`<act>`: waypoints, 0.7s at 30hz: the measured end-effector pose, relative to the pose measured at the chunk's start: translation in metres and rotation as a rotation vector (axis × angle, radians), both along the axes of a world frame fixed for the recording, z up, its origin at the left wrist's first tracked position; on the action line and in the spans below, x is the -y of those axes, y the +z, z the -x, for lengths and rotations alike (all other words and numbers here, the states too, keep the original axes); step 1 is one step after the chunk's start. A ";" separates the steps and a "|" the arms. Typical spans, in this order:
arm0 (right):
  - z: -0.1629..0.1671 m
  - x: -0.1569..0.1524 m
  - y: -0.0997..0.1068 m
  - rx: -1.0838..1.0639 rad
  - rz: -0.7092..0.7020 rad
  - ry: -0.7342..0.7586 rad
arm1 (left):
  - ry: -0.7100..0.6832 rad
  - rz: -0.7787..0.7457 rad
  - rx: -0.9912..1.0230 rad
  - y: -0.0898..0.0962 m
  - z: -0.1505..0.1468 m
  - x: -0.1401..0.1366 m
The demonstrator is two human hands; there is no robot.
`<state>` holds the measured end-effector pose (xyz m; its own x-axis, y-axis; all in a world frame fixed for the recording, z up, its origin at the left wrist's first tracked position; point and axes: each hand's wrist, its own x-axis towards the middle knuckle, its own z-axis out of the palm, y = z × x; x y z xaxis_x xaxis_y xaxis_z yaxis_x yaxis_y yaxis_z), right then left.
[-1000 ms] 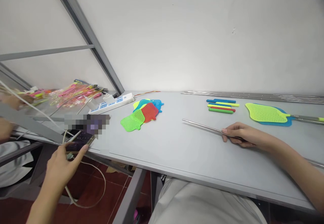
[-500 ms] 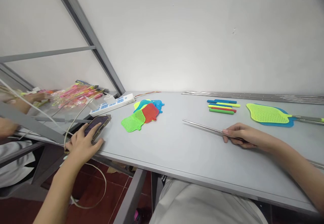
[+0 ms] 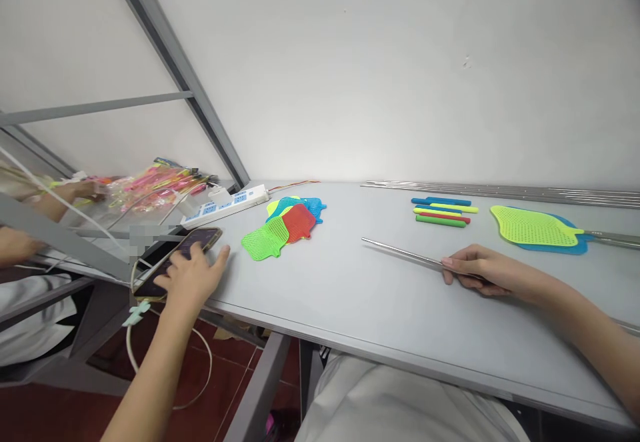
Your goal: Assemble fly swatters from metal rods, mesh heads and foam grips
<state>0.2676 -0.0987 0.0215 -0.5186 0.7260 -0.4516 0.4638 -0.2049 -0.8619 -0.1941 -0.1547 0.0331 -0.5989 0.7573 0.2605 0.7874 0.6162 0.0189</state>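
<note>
My left hand (image 3: 193,275) is spread with its fingers over the dark phone (image 3: 206,237), which lies at the table's left end with a white cable below it. Whether the fingertips touch the screen I cannot tell. In my right hand (image 3: 475,270) is a thin metal rod (image 3: 400,250), pinched near its right end and pointing left above the table. Between the hands lies a pile of fly swatter heads (image 3: 265,239) in green, red, blue and yellow. Behind the rod are several coloured handle tubes (image 3: 443,213). To the right rest swatters with a yellow head (image 3: 535,227) on a blue one.
A bundle of metal rods (image 3: 475,191) runs along the wall. A white power strip (image 3: 227,203) stands behind the phone. Beyond the grey metal frame (image 3: 173,62) lie bagged colourful items (image 3: 155,185), with another person's hands (image 3: 70,192) near them.
My left hand has moved right across the phone, uncovering more of its lower end and a pale green clip on the cable. My right hand still holds the rod in nearly the same place.
</note>
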 end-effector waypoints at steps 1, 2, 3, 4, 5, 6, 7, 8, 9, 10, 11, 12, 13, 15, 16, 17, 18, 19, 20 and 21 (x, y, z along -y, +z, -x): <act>0.000 0.000 0.000 0.004 -0.003 0.000 | -0.095 -0.002 0.011 -0.001 0.000 -0.004; -0.001 0.000 -0.001 0.007 -0.004 0.000 | -0.233 -0.016 0.016 -0.001 -0.003 -0.008; -0.001 0.000 -0.001 0.008 -0.005 0.000 | -0.344 -0.060 0.012 -0.001 -0.009 -0.013; -0.001 0.000 -0.002 0.007 -0.002 0.001 | -0.434 -0.093 0.013 -0.001 -0.017 -0.018; -0.002 -0.001 -0.002 0.005 0.002 0.002 | -0.509 -0.125 0.018 0.001 -0.028 -0.022; -0.002 -0.001 -0.002 0.003 0.007 0.004 | -0.585 -0.147 0.032 0.003 -0.040 -0.026; -0.002 -0.001 -0.002 0.004 0.012 0.005 | -0.660 -0.165 0.051 0.006 -0.053 -0.029; -0.002 -0.001 -0.002 0.005 0.016 0.004 | -0.734 -0.178 0.074 0.008 -0.067 -0.031; -0.001 0.000 -0.002 0.007 0.018 0.004 | -0.807 -0.190 0.097 0.011 -0.081 -0.033; -0.001 0.000 -0.001 0.007 0.019 0.003 | -0.881 -0.196 0.121 0.014 -0.095 -0.033; -0.001 0.000 -0.001 0.008 0.018 0.003 | -0.948 -0.201 0.141 0.016 -0.110 -0.033; 0.000 0.000 -0.001 0.008 0.016 0.003 | -1.017 -0.192 0.158 0.017 -0.125 -0.032; 0.000 0.000 0.000 0.010 0.015 0.002 | -1.080 -0.188 0.170 0.017 -0.140 -0.031; 0.001 -0.001 -0.001 0.019 0.015 -0.002 | -1.239 -0.165 0.176 0.015 -0.171 -0.030; 0.001 -0.001 -0.001 0.025 0.018 -0.004 | -1.328 -0.135 0.172 0.013 -0.187 -0.030; 0.001 -0.002 -0.002 0.030 0.022 -0.004 | -1.401 -0.126 0.157 0.011 -0.201 -0.031; 0.001 -0.002 -0.003 0.031 0.025 -0.004 | -1.450 -0.112 0.138 0.008 -0.215 -0.033; 0.000 -0.003 -0.003 0.027 0.025 -0.003 | -1.485 -0.101 0.117 0.005 -0.228 -0.037; 0.000 -0.003 -0.004 0.021 0.023 0.000 | -1.515 -0.084 0.093 0.002 -0.238 -0.041; 0.000 -0.003 -0.004 0.014 0.018 0.002 | -1.545 -0.054 0.066 -0.001 -0.247 -0.046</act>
